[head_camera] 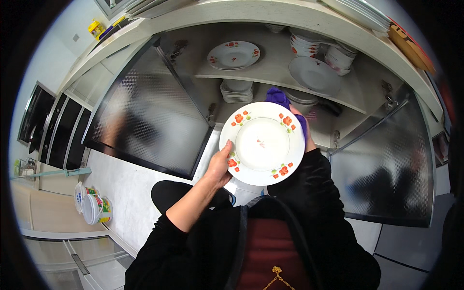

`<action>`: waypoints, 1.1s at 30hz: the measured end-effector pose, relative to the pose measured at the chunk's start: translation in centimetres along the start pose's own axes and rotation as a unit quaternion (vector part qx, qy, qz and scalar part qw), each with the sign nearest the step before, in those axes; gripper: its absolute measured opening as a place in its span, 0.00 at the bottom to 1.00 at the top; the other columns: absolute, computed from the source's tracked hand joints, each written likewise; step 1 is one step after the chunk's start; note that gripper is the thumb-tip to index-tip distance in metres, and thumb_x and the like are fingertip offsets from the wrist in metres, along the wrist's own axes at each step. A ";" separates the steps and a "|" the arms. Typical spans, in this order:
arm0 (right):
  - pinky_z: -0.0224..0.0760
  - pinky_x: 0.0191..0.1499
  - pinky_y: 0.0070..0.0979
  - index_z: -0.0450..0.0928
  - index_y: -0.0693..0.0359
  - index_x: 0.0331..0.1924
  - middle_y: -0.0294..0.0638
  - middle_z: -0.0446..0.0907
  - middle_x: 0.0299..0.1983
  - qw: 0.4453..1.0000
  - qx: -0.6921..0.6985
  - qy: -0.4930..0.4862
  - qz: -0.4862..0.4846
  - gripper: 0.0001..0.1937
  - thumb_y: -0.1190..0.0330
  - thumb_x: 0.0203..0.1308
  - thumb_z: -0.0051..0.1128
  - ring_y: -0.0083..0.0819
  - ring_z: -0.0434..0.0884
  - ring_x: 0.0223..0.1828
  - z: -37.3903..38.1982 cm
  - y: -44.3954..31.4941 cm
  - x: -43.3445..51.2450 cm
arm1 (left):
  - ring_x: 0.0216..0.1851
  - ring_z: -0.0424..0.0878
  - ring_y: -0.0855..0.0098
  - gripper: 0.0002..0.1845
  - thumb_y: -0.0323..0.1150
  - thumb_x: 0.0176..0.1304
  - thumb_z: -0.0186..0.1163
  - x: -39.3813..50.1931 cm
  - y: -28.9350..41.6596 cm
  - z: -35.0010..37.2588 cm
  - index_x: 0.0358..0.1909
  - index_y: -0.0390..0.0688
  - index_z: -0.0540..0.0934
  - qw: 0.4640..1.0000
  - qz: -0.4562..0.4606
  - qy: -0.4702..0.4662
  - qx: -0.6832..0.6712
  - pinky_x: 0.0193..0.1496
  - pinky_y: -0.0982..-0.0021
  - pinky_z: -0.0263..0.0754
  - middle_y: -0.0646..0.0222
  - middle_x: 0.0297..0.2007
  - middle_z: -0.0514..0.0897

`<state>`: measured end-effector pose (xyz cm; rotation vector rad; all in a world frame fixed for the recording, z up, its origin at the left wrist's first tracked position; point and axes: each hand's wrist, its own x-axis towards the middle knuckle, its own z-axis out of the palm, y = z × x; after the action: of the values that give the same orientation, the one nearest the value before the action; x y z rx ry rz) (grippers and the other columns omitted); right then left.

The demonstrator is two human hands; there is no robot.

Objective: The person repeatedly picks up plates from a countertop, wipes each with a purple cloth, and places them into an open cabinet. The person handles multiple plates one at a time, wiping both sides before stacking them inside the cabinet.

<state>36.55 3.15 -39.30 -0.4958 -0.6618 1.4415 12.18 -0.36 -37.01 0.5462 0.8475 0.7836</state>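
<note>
A white plate with red flowers on its rim point(262, 145) is held up before me, its face towards the camera. My left hand point(219, 165) grips its left edge, thumb on top. Behind the right edge is my right hand point(308, 134), mostly hidden, with a purple cloth point(277, 96) between it and the plate. Beyond the plate stands an open cabinet. On its upper shelf point(268, 84) lie similar flowered plates point(233, 55), a plainer plate point(314, 77) and stacked bowls point(303, 45). Below sit a stack of square white dishes point(236, 90) and a round lidded container point(301, 98).
Textured glass doors stand open at left point(148, 116) and right point(388, 166). Above the cabinet runs a countertop edge point(232, 13) with stacked plates point(359, 14) and a wooden board point(409, 47). White plastic buckets point(95, 208) stand on the floor at left.
</note>
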 end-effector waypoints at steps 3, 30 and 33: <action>0.69 0.45 0.19 0.65 0.69 0.53 0.39 0.75 0.45 0.986 -0.130 0.008 -0.106 0.21 0.68 0.57 0.49 0.24 0.76 0.42 0.7 1.4 -2.1 | 0.48 0.76 0.65 0.31 0.48 0.65 0.45 0.1 -0.8 0.3 0.56 0.29 0.59 0.997 -0.004 0.030 0.065 0.50 0.64 0.72 0.53 0.49 0.73; 0.67 0.31 0.20 0.71 0.59 0.50 0.37 0.77 0.39 0.952 -0.019 -0.046 0.302 0.17 0.61 0.61 0.41 0.27 0.76 0.31 1.3 0.9 -1.8 | 0.16 0.76 0.70 0.19 0.43 0.63 0.49 13.0 17.1 1.3 0.31 0.33 0.73 0.909 0.219 0.233 0.269 0.14 0.73 0.65 0.59 0.23 0.79; 0.66 0.35 0.21 0.71 0.59 0.49 0.38 0.76 0.40 0.963 -0.026 -0.083 0.254 0.19 0.58 0.61 0.40 0.28 0.75 0.33 2.1 0.4 -3.5 | 0.17 0.79 0.64 0.21 0.42 0.64 0.46 17.3 19.7 1.1 0.34 0.29 0.72 0.910 0.194 0.208 0.302 0.14 0.72 0.69 0.56 0.24 0.79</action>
<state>34.83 -0.45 -38.45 -0.6191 -0.7385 1.9704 12.68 25.02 -30.38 1.1491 1.4220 1.0218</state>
